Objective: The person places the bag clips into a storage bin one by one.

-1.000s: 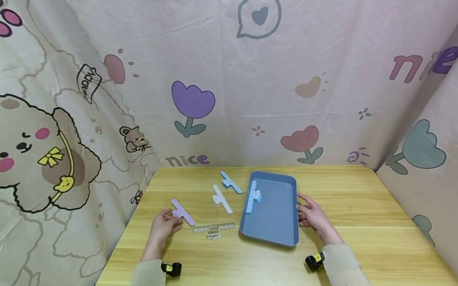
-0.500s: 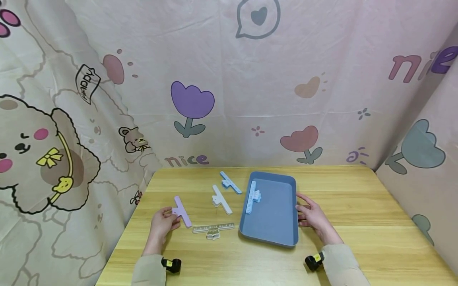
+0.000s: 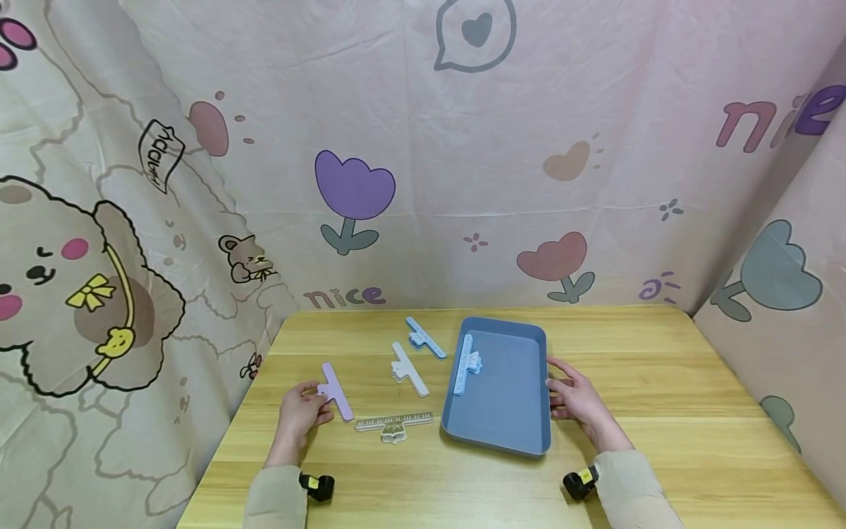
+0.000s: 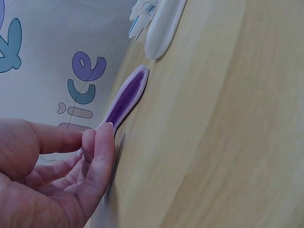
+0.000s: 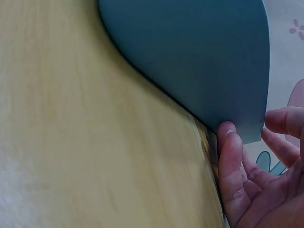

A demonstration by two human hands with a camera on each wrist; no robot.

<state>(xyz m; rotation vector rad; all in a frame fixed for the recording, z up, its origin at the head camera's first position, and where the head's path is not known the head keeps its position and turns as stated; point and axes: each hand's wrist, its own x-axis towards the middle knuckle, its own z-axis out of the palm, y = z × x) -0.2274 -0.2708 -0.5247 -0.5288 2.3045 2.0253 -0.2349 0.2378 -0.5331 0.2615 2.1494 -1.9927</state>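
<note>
**Left grip (image 3: 300,415) on purple clip (image 3: 338,393), right grip (image 3: 580,402) at tray (image 3: 509,397)**

Left to right, we see the left grip first: nearly closed, thumb and fingertips pinching the purple clip by its left side. Clip's bar slants from far left to near right; we can't tell whether it rests on the counter (image 3: 661,382) or sits just above. Just right of its near end, a clear clip (image 3: 394,421) lies crosswise, jaw part toward the near side. Farther back, a white clip (image 3: 410,369) lies slanted, and farther still a blue clip (image 3: 426,338), slanted too, left of the tray. Inside the tray, along its left wall, we have a light-blue clip (image 3: 464,364). Tray sits on the counter, long sides running near to far. Right grip: loosely open, fingers apart, touching the tray's right outer wall. Patterned curtain (image 3: 423,147) across the far side.
</note>
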